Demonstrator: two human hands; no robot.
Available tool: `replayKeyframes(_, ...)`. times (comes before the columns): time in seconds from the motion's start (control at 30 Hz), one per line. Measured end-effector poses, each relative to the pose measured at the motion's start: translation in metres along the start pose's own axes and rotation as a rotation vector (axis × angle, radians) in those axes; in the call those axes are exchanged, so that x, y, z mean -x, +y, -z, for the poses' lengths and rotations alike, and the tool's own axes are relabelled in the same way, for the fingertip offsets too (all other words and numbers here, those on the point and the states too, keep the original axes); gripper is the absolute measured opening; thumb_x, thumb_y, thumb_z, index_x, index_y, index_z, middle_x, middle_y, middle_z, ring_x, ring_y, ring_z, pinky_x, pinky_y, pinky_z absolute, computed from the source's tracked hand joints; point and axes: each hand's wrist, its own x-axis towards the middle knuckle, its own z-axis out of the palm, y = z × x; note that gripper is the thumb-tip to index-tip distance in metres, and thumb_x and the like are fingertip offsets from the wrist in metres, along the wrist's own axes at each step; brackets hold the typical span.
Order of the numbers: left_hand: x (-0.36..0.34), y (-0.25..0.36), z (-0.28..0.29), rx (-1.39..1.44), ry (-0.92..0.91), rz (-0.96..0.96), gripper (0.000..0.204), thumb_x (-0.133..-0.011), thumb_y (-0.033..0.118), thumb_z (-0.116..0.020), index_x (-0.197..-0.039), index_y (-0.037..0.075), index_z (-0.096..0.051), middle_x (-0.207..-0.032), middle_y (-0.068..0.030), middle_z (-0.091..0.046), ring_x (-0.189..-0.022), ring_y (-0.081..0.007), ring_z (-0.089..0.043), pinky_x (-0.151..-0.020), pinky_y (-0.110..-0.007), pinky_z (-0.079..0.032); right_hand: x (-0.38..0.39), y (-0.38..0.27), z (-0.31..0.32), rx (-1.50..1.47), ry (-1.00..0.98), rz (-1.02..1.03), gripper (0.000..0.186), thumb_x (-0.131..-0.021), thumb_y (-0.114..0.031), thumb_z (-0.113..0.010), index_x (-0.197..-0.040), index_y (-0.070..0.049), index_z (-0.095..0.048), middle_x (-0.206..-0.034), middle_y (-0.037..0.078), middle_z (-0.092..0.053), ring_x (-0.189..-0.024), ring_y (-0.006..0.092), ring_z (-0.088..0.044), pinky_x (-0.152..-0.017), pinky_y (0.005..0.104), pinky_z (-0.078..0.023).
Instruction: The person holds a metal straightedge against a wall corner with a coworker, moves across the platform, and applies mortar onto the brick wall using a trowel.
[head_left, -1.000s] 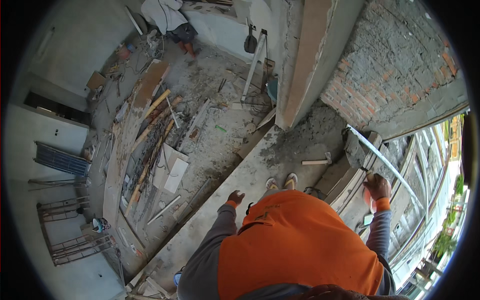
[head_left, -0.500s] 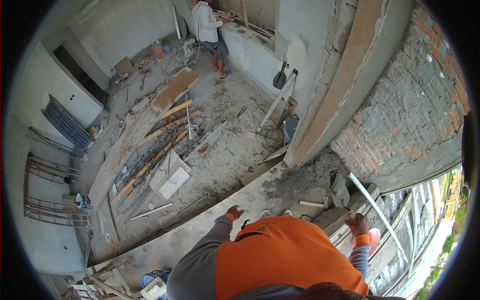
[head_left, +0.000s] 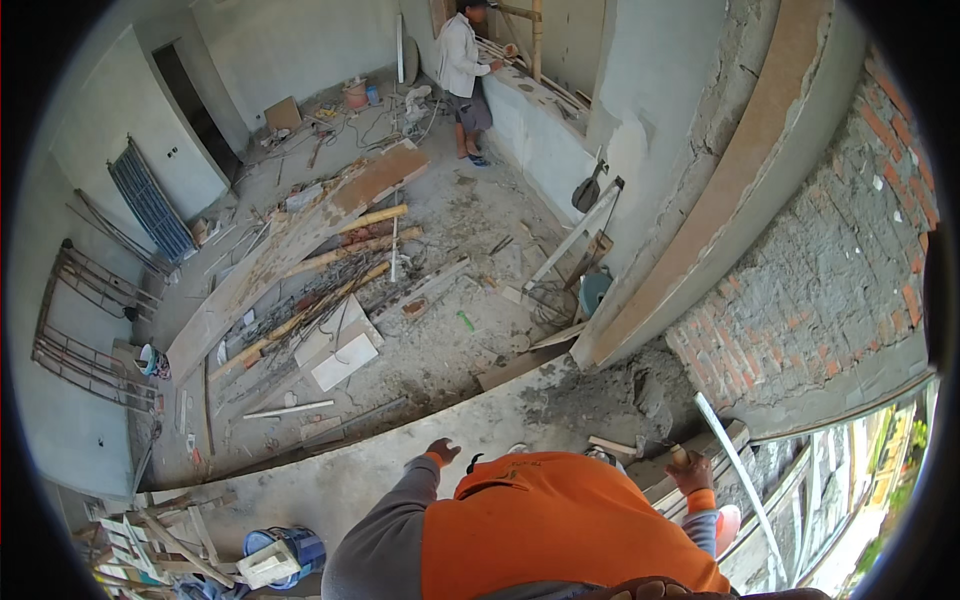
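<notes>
My right hand [head_left: 692, 474] is closed round the pale handle of a trowel [head_left: 679, 456]. The trowel's grey blade reaches toward a heap of wet grey mortar [head_left: 590, 398] at the foot of the pillar, and its edge is hard to tell from the mortar. Over the concrete ledge [head_left: 380, 462], my left hand [head_left: 443, 452] hangs with nothing in it, its fingers loosely apart. Right of the mortar rises a partly plastered brick wall [head_left: 800, 270], bare bricks showing along its edges.
A long pale bar [head_left: 740, 480] leans by my right arm. Beyond the ledge edge lie a long board [head_left: 290, 250], bamboo poles [head_left: 300, 318] and pale panels [head_left: 345, 362]. Another person [head_left: 462, 75] stands at the far wall opening. A blue bucket [head_left: 300, 555] sits lower left.
The view has shifted, so the room appears lower. My right hand has moved slightly leftward with the trowel, its blade now against the mortar. My left hand has drawn back toward me.
</notes>
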Motion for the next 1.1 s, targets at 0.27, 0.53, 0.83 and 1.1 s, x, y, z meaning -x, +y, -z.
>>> replayKeyframes(0.27, -0.005, 0.015, -0.032, 0.091, 0.16, 0.054, 0.066, -0.085, 0.051, -0.057, -0.13, 0.003, -0.05, -0.133, -0.019, -0.051, -0.124, -0.0341, -0.046, -0.104, -0.041, -0.037, -0.045, 0.003, 0.002, 0.042, -0.069, 0.128, 0.045, -0.06, -0.039, -0.081, -0.085, -0.004, -0.067, -0.084, 0.018, -0.067, -0.081, 0.0368, -0.064, -0.072, 0.0433, -0.051)
replayKeyframes(0.53, -0.011, 0.092, -0.086, 0.074, 0.097, -0.047, 0.064, -0.083, 0.05, -0.06, -0.126, 0.004, -0.054, -0.124, -0.0205, -0.057, -0.117, -0.0358, -0.052, -0.099, -0.041, -0.041, -0.086, 0.019, 0.022, 0.151, -0.108, 0.204, 0.046, -0.063, -0.044, -0.077, -0.09, -0.008, -0.068, -0.091, 0.015, -0.068, -0.088, 0.0347, -0.064, -0.077, 0.0429, -0.051)
replayKeyframes(0.83, -0.016, 0.135, -0.07, 0.209, 0.105, -0.066, 0.061, -0.087, 0.046, -0.058, -0.13, 0.004, -0.049, -0.12, -0.0184, -0.06, -0.114, -0.0341, -0.054, -0.098, -0.042, -0.042, -0.093, 0.057, 0.027, 0.065, -0.062, 0.147, 0.041, -0.062, -0.038, -0.078, -0.086, -0.007, -0.066, -0.086, 0.016, -0.067, -0.083, 0.0358, -0.064, -0.072, 0.0443, -0.051)
replayKeyframes(1.1, -0.016, 0.116, -0.065, 0.103, 0.081, -0.026, 0.062, -0.086, 0.047, -0.058, -0.129, 0.004, -0.051, -0.123, -0.0192, -0.058, -0.115, -0.0345, -0.053, -0.098, -0.042, -0.042, -0.072, 0.077, 0.013, 0.037, -0.01, 0.16, 0.046, -0.059, -0.041, -0.079, -0.085, -0.006, -0.066, -0.085, 0.017, -0.067, -0.083, 0.0369, -0.063, -0.073, 0.0448, -0.051)
